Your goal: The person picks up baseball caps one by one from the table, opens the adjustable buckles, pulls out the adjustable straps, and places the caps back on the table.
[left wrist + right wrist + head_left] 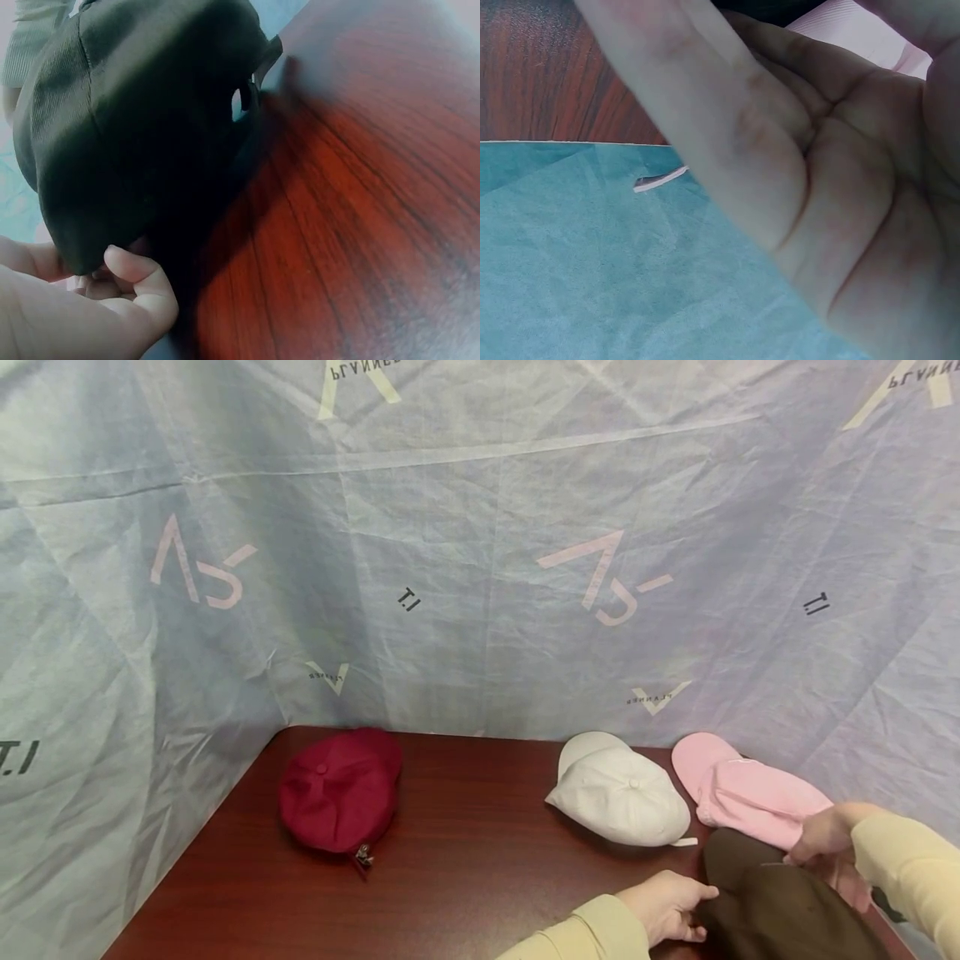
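Observation:
A dark brown cap (787, 902) lies at the front right of the table, its brim pointing to the back left. My left hand (667, 902) pinches its left edge between thumb and fingers; the left wrist view shows the pinch on the dark cloth of the cap (142, 112). On the other side, my right hand (825, 833) grips the cap's far edge, its fingertips partly hidden. Close behind that hand is a pink cap (757, 793), partly covered by hand and brown cap. In the right wrist view the right palm (780, 165) fills much of the picture.
A white cap (622, 789) lies left of the pink one, its strap end toward the front. At the far left sits a dark red cap (337, 793). The reddish wooden table (465, 827) is backed by hanging grey-blue cloth (465, 610).

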`<state>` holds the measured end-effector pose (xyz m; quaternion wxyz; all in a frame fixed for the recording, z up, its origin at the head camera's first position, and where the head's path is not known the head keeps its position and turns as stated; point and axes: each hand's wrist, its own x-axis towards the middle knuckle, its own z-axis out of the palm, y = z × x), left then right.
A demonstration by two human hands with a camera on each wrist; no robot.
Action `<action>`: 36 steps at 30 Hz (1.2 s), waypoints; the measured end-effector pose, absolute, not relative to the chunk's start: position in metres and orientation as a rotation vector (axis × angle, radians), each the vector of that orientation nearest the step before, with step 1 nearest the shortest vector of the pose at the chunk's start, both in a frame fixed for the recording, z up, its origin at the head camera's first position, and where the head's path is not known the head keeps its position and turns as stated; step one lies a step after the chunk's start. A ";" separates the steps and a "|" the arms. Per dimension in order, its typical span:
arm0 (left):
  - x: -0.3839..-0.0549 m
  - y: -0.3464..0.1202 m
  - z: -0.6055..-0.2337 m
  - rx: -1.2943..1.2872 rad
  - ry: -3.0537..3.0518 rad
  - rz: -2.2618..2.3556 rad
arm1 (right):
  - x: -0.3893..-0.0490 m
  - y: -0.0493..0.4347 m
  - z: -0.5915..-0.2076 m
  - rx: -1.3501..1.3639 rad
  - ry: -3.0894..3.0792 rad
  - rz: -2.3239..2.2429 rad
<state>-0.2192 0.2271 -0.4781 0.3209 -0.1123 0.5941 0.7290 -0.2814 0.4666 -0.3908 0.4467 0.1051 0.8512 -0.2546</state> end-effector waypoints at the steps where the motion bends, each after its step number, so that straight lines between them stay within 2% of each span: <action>1: -0.220 0.227 -0.478 -0.288 1.549 1.910 | -0.281 0.467 -0.390 0.259 2.109 -0.599; 22: -0.230 0.213 -0.480 -0.179 1.419 1.754 | -0.268 0.466 -0.393 0.262 2.176 -0.616; 36: -0.233 0.194 -0.457 -0.096 1.362 1.758 | -0.270 0.467 -0.386 0.265 2.253 -0.631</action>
